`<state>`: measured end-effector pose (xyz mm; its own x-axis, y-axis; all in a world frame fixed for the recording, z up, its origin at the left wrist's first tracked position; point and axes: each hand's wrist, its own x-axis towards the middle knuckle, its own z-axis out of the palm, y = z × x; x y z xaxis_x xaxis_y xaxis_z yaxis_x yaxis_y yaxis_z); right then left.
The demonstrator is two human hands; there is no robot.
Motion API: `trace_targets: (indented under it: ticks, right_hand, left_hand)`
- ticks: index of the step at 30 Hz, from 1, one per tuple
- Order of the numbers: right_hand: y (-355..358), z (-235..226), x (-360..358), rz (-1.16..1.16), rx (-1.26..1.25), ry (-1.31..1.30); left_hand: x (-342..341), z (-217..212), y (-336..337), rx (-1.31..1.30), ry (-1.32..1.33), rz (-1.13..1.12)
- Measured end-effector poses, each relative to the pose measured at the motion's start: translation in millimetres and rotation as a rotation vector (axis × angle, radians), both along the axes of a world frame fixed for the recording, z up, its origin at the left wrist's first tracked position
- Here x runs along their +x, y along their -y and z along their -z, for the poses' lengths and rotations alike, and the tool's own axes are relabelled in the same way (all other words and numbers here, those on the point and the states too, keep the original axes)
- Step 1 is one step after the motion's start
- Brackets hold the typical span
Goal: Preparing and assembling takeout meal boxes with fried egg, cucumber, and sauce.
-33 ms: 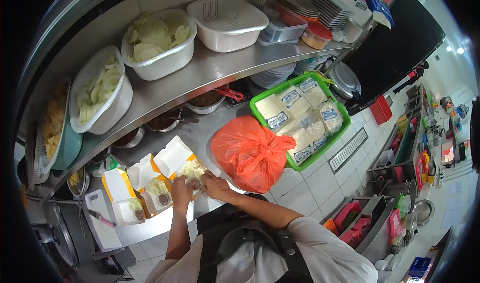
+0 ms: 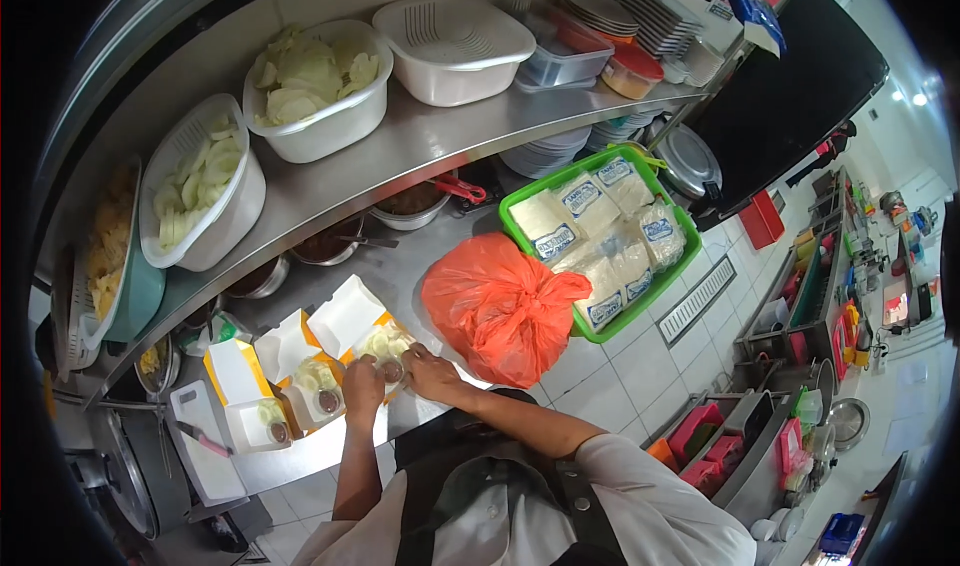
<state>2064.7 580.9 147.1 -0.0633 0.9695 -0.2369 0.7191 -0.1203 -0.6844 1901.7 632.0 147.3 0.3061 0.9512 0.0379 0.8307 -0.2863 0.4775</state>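
Observation:
Three white and yellow takeaway boxes stand in a row with their lids up. The rightmost takeaway box (image 2: pixel 346 308) is between my hands; pale slices (image 2: pixel 383 343) and a small clear cup of brown sauce (image 2: pixel 392 370) lie in it. My left hand (image 2: pixel 364 384) has its fingers bent closed at the box's near left side. My right hand (image 2: pixel 428 374) grips the right side, fingers curled at the edge. The middle box (image 2: pixel 284 340) and the left box (image 2: pixel 231 368) also hold pale slices and a sauce cup. My fingers partly hide the rightmost box's front.
A knotted orange plastic bag (image 2: pixel 500 311) sits right of my hands, beside a green crate (image 2: pixel 652 311) of wrapped white packs. A knife (image 2: pixel 205 440) lies on a white cutting board (image 2: pixel 190 406). Above, a steel shelf (image 2: pixel 420 131) carries white baskets of slices. Pots stand beneath.
My hands have shifted very slightly at the rightmost box. Everything else looks the same.

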Motion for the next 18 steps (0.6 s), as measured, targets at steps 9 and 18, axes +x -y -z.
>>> trace_targets:
  ticks: [9,18]
  right_hand:
    - [-3.5,-3.6,3.6,0.125,-0.078,-0.143]
    - [30.8,-5.8,9.3,0.027,0.174,-0.217]
  left_hand:
    - [-5.9,23.3,-10.6,-0.445,0.213,-0.001]
    - [8.2,48.7,-5.4,-0.566,0.600,-0.063]
